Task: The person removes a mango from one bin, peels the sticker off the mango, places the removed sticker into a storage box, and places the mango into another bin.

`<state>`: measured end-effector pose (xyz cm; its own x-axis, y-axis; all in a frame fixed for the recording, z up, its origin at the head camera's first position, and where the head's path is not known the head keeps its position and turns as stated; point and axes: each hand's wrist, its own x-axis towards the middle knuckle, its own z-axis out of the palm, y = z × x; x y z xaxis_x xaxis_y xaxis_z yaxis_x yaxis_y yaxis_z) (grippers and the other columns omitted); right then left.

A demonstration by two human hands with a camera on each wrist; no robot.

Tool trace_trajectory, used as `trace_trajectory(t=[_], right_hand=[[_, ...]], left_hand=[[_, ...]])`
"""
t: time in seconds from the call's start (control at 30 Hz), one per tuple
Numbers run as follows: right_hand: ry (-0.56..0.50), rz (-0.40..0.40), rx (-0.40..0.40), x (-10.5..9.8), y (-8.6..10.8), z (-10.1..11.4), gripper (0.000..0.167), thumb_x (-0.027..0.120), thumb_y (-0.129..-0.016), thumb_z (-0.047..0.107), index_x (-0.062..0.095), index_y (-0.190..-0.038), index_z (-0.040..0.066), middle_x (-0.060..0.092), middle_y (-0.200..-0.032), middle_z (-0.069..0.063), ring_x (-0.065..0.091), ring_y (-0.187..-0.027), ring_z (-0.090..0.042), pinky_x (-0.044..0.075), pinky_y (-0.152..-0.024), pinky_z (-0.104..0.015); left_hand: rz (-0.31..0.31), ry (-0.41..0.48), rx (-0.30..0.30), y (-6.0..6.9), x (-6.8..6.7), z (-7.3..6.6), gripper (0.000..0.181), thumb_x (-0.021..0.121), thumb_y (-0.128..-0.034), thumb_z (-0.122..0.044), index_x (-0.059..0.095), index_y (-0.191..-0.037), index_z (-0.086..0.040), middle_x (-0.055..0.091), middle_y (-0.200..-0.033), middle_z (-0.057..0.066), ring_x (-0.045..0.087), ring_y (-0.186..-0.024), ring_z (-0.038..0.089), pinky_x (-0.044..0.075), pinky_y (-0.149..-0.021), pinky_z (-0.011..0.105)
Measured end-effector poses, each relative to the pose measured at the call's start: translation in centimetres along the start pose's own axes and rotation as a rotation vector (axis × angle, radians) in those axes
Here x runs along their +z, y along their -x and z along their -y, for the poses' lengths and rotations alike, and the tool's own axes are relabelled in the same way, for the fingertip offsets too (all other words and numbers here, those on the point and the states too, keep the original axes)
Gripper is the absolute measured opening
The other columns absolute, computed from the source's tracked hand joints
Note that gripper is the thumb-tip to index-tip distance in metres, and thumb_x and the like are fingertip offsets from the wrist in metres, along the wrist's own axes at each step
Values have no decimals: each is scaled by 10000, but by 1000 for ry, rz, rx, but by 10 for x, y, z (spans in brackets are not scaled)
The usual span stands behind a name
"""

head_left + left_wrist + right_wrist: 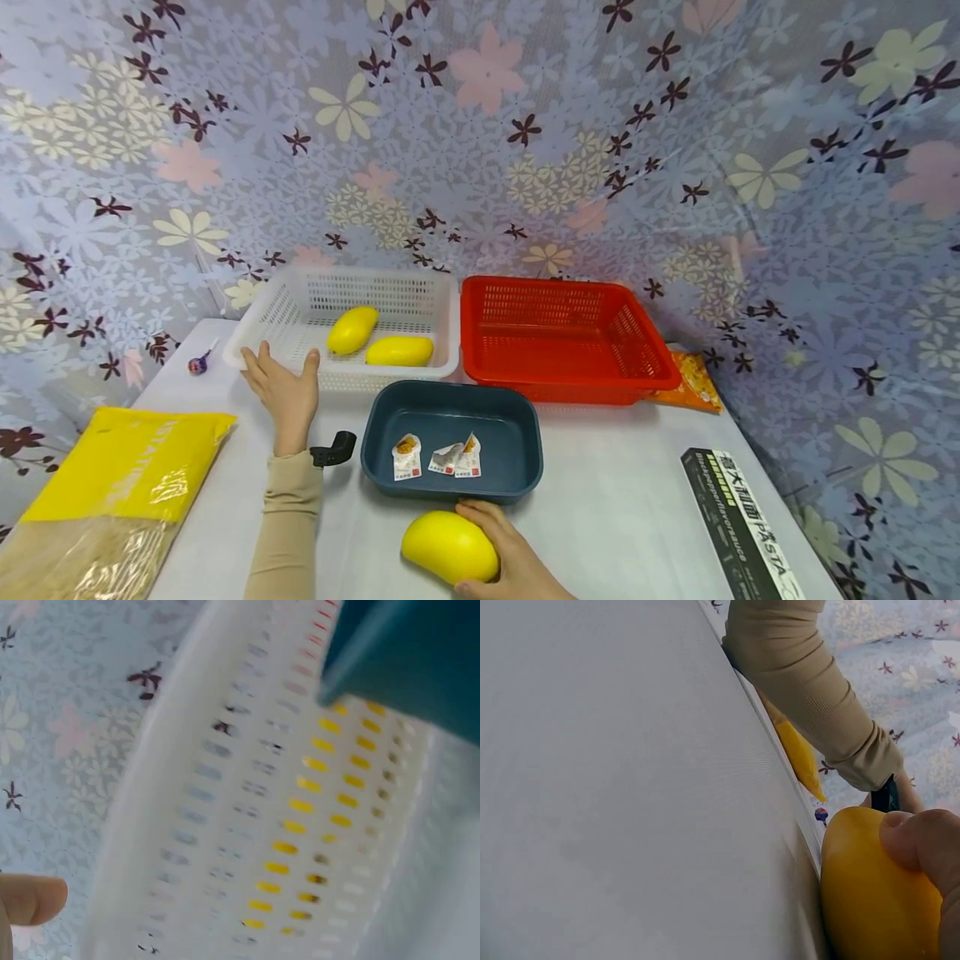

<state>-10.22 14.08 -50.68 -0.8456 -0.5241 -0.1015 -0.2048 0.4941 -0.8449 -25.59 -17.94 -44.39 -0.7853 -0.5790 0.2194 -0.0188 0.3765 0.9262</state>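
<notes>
My right hand point(513, 554) grips a yellow mango point(450, 546) at the table's front, with the thumb on the near side and fingers on the far side. The right wrist view shows the thumb pressed on the mango point(877, 885). By the front left corner of the white basket point(255, 329), my left hand point(288, 396) is raised with fingers spread and nothing in it. Inside that basket lie two more mangoes, one tilted point(352, 331) and one flat point(400, 351). In the left wrist view, yellow shows through slots of the basket wall point(225, 787).
A dark blue bin point(487, 408) holds several small printed packets point(407, 457). Behind it stands a red basket point(570, 358), partly covering an orange bag point(696, 379). A yellow bag point(127, 467) and a lollipop point(198, 364) lie left, a pasta box point(738, 517) right.
</notes>
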Motion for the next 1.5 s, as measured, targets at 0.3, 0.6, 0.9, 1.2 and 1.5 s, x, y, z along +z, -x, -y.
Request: trace_trajectory(t=[0.3,0.6,0.9,1.2,1.5], right_hand=[[-3,12,20,0,-3,3,758,725,-826,430,371,-1474,258,374,-1485,-21,441,-1224,-216,433,-1052,-438],[-143,141,86,-8,-5,18,764,759,-811,382,387,-1467,261,433,-1459,0,454,-1179,-205,427,-1020,-498],[-13,64,-212,-39,-30,54,700,752,-825,323,426,-1443,277,498,-1443,53,491,-1222,-169,414,-1068,-447],[40,-93,-296,-84,-100,76,713,746,-846,250,397,-1466,195,489,-1438,-43,540,-1102,-213,482,-946,-362],[-35,-253,-217,-123,-181,83,687,693,-885,230,364,-1484,157,467,-1430,-114,533,-1126,-298,502,-956,-413]], left_hand=[[-61,-62,35,-1,3,10,894,592,-925,-337,59,-1526,53,-160,-1607,205,-121,-1463,473,-29,-1196,571],[-97,-114,53,1,5,16,943,558,-937,-366,-40,-1512,83,-161,-1600,231,-100,-1464,478,10,-1194,581],[-115,-144,101,-1,12,23,938,559,-938,-367,-20,-1502,110,-119,-1603,247,-9,-1484,443,48,-1206,555],[-126,-172,107,-2,15,22,925,557,-942,-371,3,-1502,115,-98,-1603,255,19,-1493,413,65,-1196,577],[-109,-170,100,-4,17,19,926,548,-945,-378,-9,-1502,109,-115,-1604,244,-5,-1497,399,52,-1204,560]])
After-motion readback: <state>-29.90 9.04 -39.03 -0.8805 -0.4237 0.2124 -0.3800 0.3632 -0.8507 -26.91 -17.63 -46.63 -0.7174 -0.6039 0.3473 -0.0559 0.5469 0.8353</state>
